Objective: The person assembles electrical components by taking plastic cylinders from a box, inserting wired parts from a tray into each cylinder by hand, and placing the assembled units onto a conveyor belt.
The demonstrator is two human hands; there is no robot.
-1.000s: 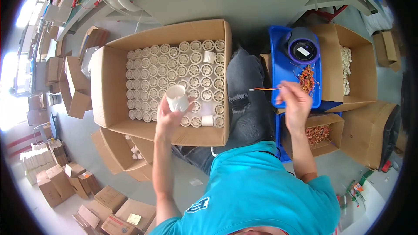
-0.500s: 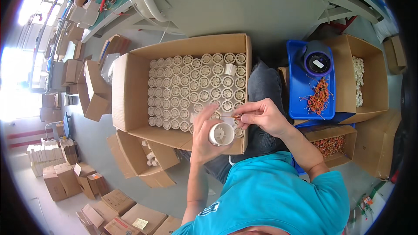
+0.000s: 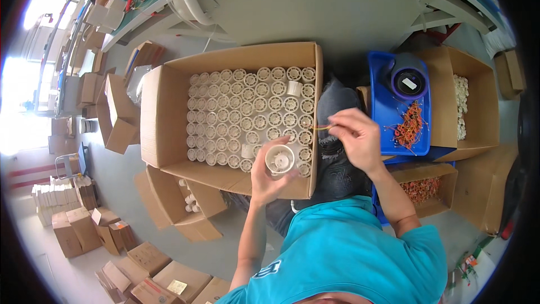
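My left hand (image 3: 264, 179) is closed round a white cup-shaped plastic part (image 3: 288, 170), held over the near right corner of a large cardboard box (image 3: 242, 175). The part's open end faces up and shows a moulded inside. Above my right knee, my right hand (image 3: 358, 138) pinches a thin yellowish-orange wire (image 3: 322, 128) that sticks out to the left, apart from the part. Rows of similar white round parts (image 3: 246, 109) stand inside the box; a few lie on their sides, such as one white part (image 3: 294, 88) at the right.
On the right, a blue tray (image 3: 388, 67) holds a purple-and-black round device (image 3: 409, 83) and a heap of orange-red wires (image 3: 409, 128). Beside it are a box of small white pieces (image 3: 441, 93) and a box of red pieces (image 3: 455, 188). A grey bench panel (image 3: 320, 11) stands ahead.
My right hand has moved right and up, away from the white part, with the wire in its fingers. The part in my left hand has shifted slightly up and left.
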